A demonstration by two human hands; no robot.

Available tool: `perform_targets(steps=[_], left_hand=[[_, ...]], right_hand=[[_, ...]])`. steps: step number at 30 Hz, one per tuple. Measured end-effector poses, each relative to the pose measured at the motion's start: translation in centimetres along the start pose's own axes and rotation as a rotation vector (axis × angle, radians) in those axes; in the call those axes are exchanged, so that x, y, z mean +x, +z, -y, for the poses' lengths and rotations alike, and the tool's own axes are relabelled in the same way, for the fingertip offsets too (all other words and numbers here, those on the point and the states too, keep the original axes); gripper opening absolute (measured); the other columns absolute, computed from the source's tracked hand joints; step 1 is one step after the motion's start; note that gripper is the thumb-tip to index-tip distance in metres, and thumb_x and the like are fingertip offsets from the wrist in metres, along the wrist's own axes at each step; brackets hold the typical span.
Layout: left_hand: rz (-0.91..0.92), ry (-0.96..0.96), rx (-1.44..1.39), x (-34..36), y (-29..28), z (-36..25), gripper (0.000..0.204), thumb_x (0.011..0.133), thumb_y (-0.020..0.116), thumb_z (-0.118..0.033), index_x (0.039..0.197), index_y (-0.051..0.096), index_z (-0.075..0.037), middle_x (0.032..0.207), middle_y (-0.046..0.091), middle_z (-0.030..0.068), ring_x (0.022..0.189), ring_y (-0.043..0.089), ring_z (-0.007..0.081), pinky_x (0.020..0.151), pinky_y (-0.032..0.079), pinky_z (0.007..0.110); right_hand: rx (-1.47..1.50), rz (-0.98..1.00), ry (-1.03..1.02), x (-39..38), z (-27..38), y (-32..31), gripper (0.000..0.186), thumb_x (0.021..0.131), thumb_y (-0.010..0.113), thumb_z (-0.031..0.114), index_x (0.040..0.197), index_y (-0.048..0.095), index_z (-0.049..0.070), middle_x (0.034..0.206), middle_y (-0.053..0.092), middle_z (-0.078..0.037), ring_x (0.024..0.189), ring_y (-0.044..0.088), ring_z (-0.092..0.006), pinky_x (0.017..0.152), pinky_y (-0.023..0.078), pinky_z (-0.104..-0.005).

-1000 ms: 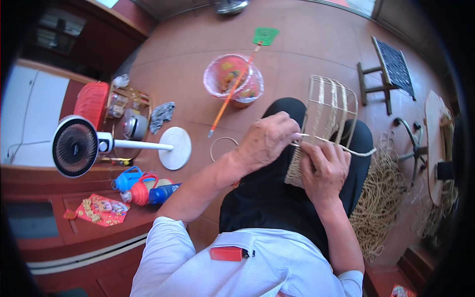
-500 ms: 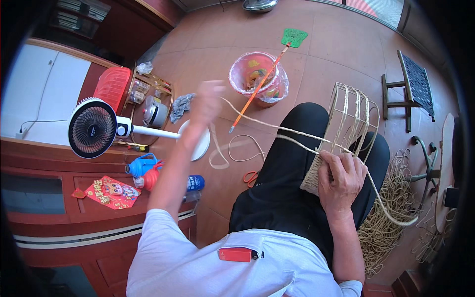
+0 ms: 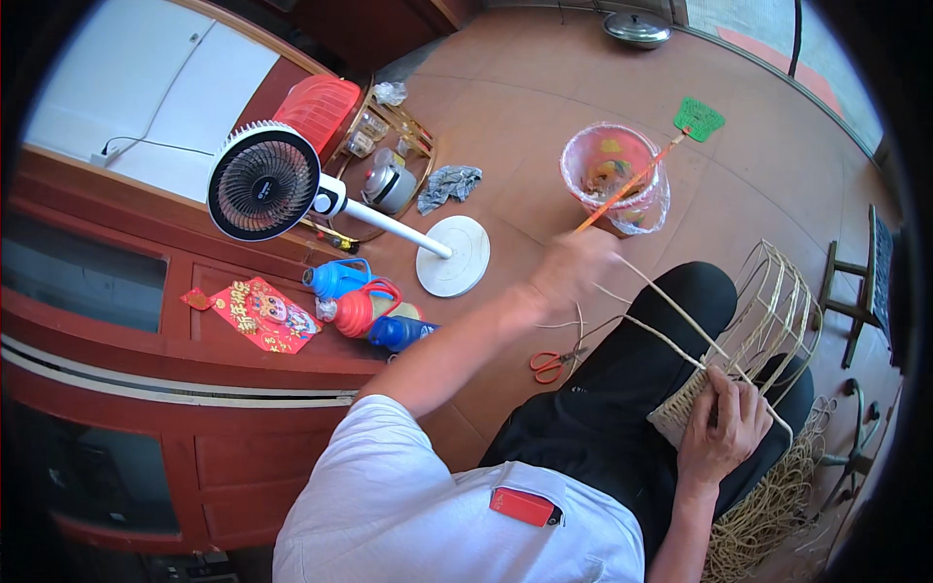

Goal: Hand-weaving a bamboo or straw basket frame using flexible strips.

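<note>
On my lap rests a partly woven basket [image 3: 675, 406] of pale cord. Its lower part is tightly woven, and its open frame of bent strands [image 3: 773, 311] rises beyond my knee. My right hand [image 3: 721, 423] is closed on the basket's woven edge, thumb and fingers pinching where strands meet. My left hand [image 3: 575, 274] is raised out to the left, blurred but closed, with a pale cord [image 3: 671, 303] running taut from it to the basket. A second strand [image 3: 646, 330] loops off the edge. One cord end [image 3: 777, 420] sticks out past my right hand.
Orange-handled scissors [image 3: 549, 366] lie on the floor left of my knee. Ahead stands a lined pink bin [image 3: 607, 165] with a green fly swatter [image 3: 698, 119] across it. A white fan [image 3: 452, 255] is at left, and a heap of cord [image 3: 763, 525] lies at right.
My left hand has come in from farther out, closer to the basket, with the cord. My right hand keeps its hold. The whole view has turned left.
</note>
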State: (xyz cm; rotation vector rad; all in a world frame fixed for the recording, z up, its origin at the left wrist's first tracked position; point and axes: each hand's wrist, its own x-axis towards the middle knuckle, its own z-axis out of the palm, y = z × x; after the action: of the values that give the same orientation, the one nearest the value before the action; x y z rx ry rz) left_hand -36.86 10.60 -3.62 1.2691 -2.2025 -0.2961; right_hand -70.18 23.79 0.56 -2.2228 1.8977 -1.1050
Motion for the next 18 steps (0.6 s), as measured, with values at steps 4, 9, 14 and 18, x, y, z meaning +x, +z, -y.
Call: perform_targets(steps=[4, 9, 14, 18], left_hand=[[-0.006, -0.448, 0.342, -2.4, -5.8, 10.8, 0.021, 0.114, 0.068, -0.021, 0.106, 0.074, -0.002, 0.102, 0.075, 0.0230, 0.103, 0.074, 0.0448, 0.090, 0.060, 0.057], [0.023, -0.046, 0.337, 1.5, -4.3, 2.5, 0.013, 0.112, 0.070, -0.013, 0.112, 0.077, -0.002, 0.108, 0.079, 0.0201, 0.112, 0.077, 0.0424, 0.096, 0.063, 0.055], [0.077, 0.029, -0.354, 2.5, 2.0, -12.0, 0.016, 0.111, 0.077, -0.017, 0.118, 0.079, -0.002, 0.110, 0.079, 0.0158, 0.104, 0.080, 0.0381, 0.090, 0.065, 0.047], [0.151, 0.100, -0.396, 3.5, 2.7, -13.3, 0.011, 0.109, 0.081, -0.013, 0.110, 0.079, -0.002, 0.101, 0.077, 0.0132, 0.091, 0.078, 0.0357, 0.078, 0.062, 0.046]], right_hand=[[-0.003, 0.007, 0.005, 0.1, 0.1, -0.1, 0.025, 0.096, 0.080, 0.002, 0.118, 0.086, 0.013, 0.099, 0.072, -0.006, 0.098, 0.070, -0.0296, 0.095, 0.050, -0.0442], [-0.006, 0.028, 0.014, 0.7, 0.5, -0.3, 0.030, 0.092, 0.081, 0.001, 0.118, 0.088, 0.015, 0.097, 0.071, -0.006, 0.096, 0.069, -0.0299, 0.093, 0.051, -0.0454], [0.010, 0.048, 0.025, 0.8, 0.3, -0.4, 0.024, 0.092, 0.084, 0.006, 0.114, 0.089, 0.015, 0.093, 0.073, -0.005, 0.092, 0.071, -0.0290, 0.089, 0.050, -0.0455], [0.028, 0.039, 0.018, 0.6, -0.1, -0.5, 0.026, 0.089, 0.088, 0.012, 0.114, 0.087, 0.017, 0.094, 0.071, -0.001, 0.090, 0.069, -0.0250, 0.088, 0.047, -0.0432]])
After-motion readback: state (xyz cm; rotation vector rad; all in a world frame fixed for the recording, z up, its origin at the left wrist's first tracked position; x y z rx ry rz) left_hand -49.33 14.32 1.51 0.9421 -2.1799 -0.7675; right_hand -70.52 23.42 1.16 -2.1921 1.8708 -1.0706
